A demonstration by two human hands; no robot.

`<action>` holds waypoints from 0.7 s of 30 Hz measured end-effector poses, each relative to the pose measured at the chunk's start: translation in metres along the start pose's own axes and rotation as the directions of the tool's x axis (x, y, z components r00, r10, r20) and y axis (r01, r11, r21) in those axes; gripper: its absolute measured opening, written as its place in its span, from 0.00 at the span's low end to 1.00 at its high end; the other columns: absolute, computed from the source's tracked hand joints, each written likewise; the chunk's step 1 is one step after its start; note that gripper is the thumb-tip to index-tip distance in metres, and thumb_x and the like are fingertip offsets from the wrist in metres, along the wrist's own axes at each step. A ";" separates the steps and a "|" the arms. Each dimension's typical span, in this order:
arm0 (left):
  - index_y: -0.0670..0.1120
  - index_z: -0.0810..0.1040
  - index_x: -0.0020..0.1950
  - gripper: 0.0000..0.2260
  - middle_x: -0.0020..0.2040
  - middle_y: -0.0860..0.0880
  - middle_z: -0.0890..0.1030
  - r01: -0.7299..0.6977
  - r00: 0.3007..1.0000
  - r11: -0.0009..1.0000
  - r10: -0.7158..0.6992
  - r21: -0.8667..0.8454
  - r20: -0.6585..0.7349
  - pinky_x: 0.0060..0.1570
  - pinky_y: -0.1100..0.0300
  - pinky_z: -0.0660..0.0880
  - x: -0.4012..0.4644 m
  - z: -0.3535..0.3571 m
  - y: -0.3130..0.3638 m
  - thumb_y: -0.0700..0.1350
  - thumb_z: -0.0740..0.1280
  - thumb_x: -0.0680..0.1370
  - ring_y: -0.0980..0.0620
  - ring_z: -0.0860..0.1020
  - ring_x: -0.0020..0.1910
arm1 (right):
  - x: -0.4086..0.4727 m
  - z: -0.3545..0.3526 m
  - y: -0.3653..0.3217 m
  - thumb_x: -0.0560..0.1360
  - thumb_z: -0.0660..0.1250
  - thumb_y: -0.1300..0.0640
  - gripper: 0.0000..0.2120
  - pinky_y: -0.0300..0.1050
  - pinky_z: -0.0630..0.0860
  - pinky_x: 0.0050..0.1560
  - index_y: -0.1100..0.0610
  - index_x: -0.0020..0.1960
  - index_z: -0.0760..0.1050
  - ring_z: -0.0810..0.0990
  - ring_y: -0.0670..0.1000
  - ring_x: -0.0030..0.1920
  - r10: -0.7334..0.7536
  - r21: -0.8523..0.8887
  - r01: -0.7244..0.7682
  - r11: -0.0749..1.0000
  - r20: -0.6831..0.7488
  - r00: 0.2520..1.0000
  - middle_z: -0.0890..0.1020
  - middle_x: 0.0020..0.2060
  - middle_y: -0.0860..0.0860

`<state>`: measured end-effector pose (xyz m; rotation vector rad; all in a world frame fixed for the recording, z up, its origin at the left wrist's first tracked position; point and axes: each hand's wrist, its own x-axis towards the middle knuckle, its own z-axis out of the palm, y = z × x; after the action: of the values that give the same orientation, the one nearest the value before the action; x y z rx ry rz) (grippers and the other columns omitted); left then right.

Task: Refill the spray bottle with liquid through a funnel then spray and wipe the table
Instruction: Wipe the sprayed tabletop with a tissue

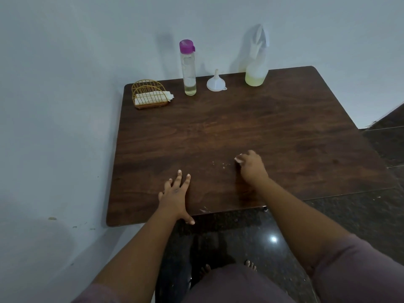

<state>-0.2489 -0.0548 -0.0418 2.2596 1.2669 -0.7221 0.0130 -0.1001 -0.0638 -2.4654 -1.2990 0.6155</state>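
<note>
Head: two bottles (pixel 188 68), one funnel (pixel 216 82), two hands (pixel 175 193).

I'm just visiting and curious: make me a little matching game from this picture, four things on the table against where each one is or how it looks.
Things:
1. tall bottle
2. funnel
3. spray bottle
4. napkin holder

Descriptions:
A. gold wire, at the far left corner
B. white, lying mouth down with its spout up
C. purple cap, a little liquid at the bottom
D. yellowish liquid in its base, at the far right by the wall

Pairs: 1-C, 2-B, 3-D, 4-A
</note>
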 end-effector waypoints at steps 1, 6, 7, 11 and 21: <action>0.57 0.34 0.78 0.67 0.78 0.53 0.30 0.001 1.000 1.000 -0.001 0.010 -0.009 0.70 0.38 0.58 0.000 -0.001 -0.002 0.61 0.82 0.56 0.40 0.42 0.78 | -0.010 0.009 -0.011 0.78 0.58 0.65 0.18 0.50 0.68 0.66 0.58 0.66 0.74 0.68 0.61 0.64 -0.105 -0.055 0.106 0.993 0.032 0.994 0.70 0.64 0.58; 0.59 0.37 0.78 0.66 0.79 0.54 0.33 0.002 0.998 0.999 0.002 0.054 -0.065 0.69 0.43 0.64 -0.002 0.001 -0.005 0.63 0.81 0.55 0.42 0.46 0.78 | -0.106 0.054 -0.055 0.75 0.62 0.64 0.15 0.50 0.70 0.61 0.57 0.60 0.78 0.70 0.56 0.59 -0.578 0.007 0.602 0.798 0.287 0.764 0.75 0.57 0.55; 0.59 0.37 0.78 0.66 0.79 0.54 0.34 -0.004 0.997 0.998 0.009 0.061 -0.077 0.69 0.44 0.66 -0.001 0.001 -0.006 0.64 0.80 0.55 0.42 0.47 0.78 | -0.114 0.055 -0.052 0.73 0.63 0.65 0.15 0.51 0.73 0.58 0.57 0.57 0.80 0.73 0.56 0.55 -0.620 0.073 0.630 0.773 0.294 0.727 0.78 0.53 0.55; 0.58 0.37 0.79 0.66 0.79 0.54 0.34 -0.016 0.997 0.999 0.019 0.049 -0.074 0.68 0.45 0.68 -0.001 -0.003 -0.006 0.63 0.81 0.55 0.43 0.46 0.78 | -0.049 0.029 -0.034 0.71 0.63 0.65 0.12 0.47 0.74 0.54 0.55 0.49 0.82 0.78 0.58 0.50 -0.380 0.172 0.386 0.906 -0.068 0.922 0.83 0.48 0.55; 0.59 0.37 0.78 0.65 0.79 0.54 0.33 -0.022 0.997 1.000 0.022 0.010 -0.075 0.67 0.45 0.70 0.000 -0.002 -0.006 0.61 0.81 0.57 0.43 0.45 0.78 | -0.032 0.040 -0.071 0.78 0.59 0.62 0.16 0.49 0.69 0.64 0.57 0.65 0.73 0.68 0.55 0.63 -0.377 -0.171 0.427 0.888 0.263 0.888 0.70 0.64 0.55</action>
<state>-0.2536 -0.0510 -0.0409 2.3246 1.2731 -0.6421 -0.0731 -0.0849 -0.0600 -2.2225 -2.0057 0.6782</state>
